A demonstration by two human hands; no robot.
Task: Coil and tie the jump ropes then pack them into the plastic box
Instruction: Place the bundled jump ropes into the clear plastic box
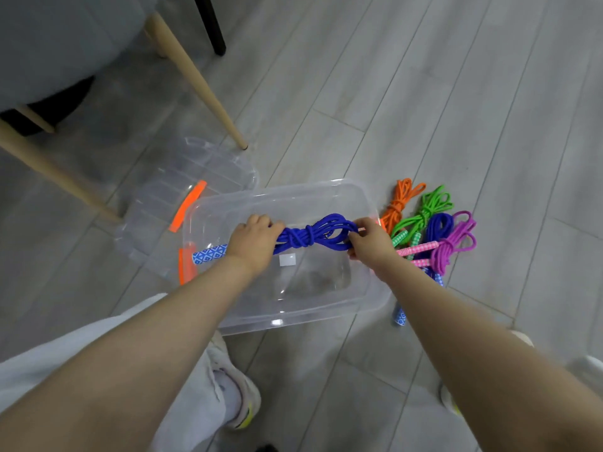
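floor: grey wood-look planks (424,93), chair leg (195,83) nearby
your hands: left hand (253,244) and right hand (370,243) both clutching the tied blue jump rope (313,238) over the clear plastic box (293,308)

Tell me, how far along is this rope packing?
Done: four tied bundles, orange, green, purple and a blue one, wait on the floor right of the clear plastic box. In hand: the left hand and right hand hold a tied blue jump rope over the box. Left: nothing looks packed yet; its lid lies aside.
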